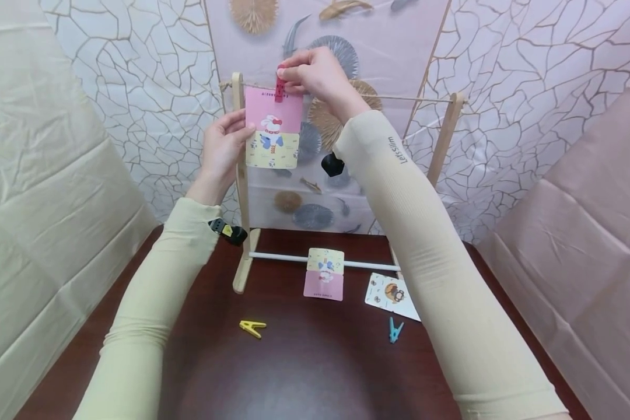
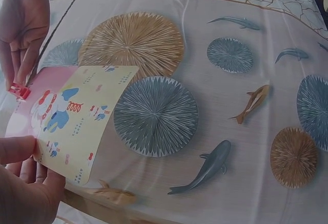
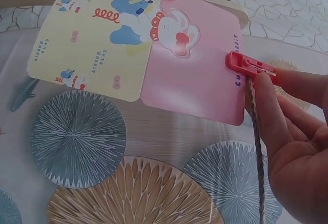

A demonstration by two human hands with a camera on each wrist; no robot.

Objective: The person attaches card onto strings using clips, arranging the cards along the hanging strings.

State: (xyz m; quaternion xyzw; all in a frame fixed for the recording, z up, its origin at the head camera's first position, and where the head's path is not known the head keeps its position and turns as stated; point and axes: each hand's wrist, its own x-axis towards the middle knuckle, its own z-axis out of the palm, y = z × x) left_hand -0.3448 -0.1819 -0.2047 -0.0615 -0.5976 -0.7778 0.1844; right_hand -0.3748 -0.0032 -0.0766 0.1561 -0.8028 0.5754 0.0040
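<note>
A pink and yellow card (image 1: 273, 149) with a rabbit print hangs at the rope (image 1: 399, 98), near the left post of a wooden stand. My left hand (image 1: 224, 143) pinches the card's left edge between thumb and fingers. At the card's top edge, my right hand (image 1: 320, 76) pinches a red clothespin (image 1: 279, 87). In the right wrist view the red clothespin (image 3: 251, 66) sits over the pink end of the card (image 3: 195, 75), right beside the rope (image 3: 259, 147). The left wrist view shows the same card (image 2: 87, 116) with both hands at it.
On the dark table (image 1: 294, 373) lie a second pink and yellow card (image 1: 324, 283), a white card (image 1: 391, 294) with a brown figure, a yellow clothespin (image 1: 252, 328) and a blue clothespin (image 1: 395, 330). The stand has wooden posts (image 1: 445, 140) and a white lower bar (image 1: 278, 256).
</note>
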